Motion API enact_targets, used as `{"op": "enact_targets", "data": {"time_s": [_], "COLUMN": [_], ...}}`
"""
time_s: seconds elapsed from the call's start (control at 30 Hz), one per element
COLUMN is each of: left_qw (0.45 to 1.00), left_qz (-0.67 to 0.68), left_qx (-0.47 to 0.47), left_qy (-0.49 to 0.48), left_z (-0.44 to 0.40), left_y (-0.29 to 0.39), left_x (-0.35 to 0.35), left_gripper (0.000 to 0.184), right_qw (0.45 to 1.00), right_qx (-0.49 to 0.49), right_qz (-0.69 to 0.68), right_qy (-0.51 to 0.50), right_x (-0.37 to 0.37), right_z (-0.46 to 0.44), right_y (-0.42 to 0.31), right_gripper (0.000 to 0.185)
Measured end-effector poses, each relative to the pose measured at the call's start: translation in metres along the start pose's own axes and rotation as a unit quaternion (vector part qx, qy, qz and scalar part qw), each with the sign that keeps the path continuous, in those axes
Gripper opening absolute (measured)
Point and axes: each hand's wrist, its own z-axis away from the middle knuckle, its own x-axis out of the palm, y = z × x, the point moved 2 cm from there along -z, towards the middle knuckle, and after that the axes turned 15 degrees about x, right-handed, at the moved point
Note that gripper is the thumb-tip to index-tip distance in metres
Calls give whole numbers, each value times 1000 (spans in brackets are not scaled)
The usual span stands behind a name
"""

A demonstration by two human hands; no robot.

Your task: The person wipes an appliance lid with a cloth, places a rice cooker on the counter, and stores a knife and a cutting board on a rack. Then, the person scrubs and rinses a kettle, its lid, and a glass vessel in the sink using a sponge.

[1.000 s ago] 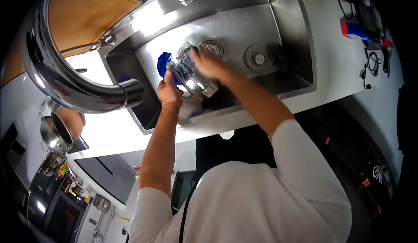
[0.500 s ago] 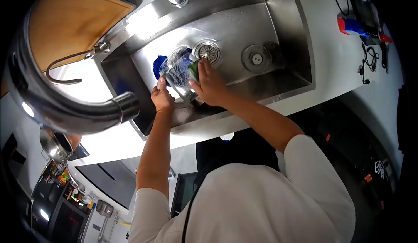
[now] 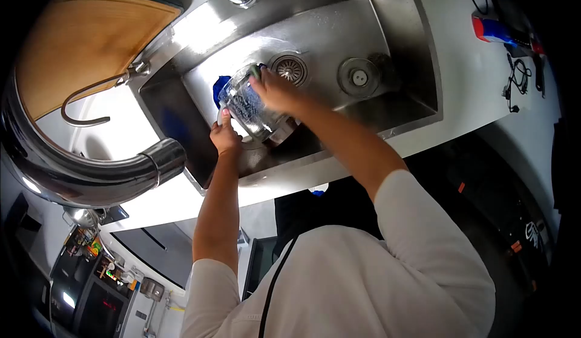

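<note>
A clear blender jar (image 3: 245, 103), soapy on its side and shiny at its base, is tilted over the left part of the steel sink (image 3: 330, 29). My left hand (image 3: 225, 137) is closed round its handle. On the jar's upper end lies my right hand (image 3: 276, 91), its fingers closed on a green scrubbing sponge (image 3: 255, 72) that is mostly hidden. Behind the jar shows a crumpled blue thing (image 3: 221, 88), whose kind I cannot make out. A clear round part with a pale centre (image 3: 358, 78) rests on the sink floor to the right.
A large curved steel faucet (image 3: 115, 177) reaches in from the left, near a thin hooked tap (image 3: 78, 120). The drain (image 3: 289, 70) is beside the jar. A wooden board (image 3: 91, 41) stands behind left. Cables (image 3: 517, 81) and a red-and-blue object (image 3: 493, 30) lie on the right counter.
My right hand has moved with the sponge along the jar, up toward its far end. My left hand keeps the handle in nearly the same place. The view has shifted slightly.
</note>
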Motion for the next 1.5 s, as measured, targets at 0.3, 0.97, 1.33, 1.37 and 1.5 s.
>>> {"op": "enact_targets", "data": {"time_s": [0.3, 0.97, 1.33, 1.37, 1.5], "left_qw": [991, 987, 990, 992, 995], "left_qz": [-119, 12, 52, 45, 38], "left_qx": [46, -122, -102, -87, -56], "left_qy": [39, 105, 85, 84, 74], "left_z": [-8, 57, 52, 48, 34], "left_y": [-27, 54, 40, 33, 12], "left_x": [7, 54, 42, 39, 33], "left_gripper": [57, 51, 55, 54, 54], "right_qw": [948, 966, 971, 979, 939], "right_qx": [237, 254, 201, 173, -126], "right_qz": [-98, -37, 59, 95, 180], "right_qy": [-190, -19, -116, -43, 265], "right_x": [-44, -85, -54, -63, -26], "right_z": [26, 60, 12, 45, 83], "right_y": [7, -39, -11, -36, -43], "right_gripper": [78, 82, 82, 77, 75]}}
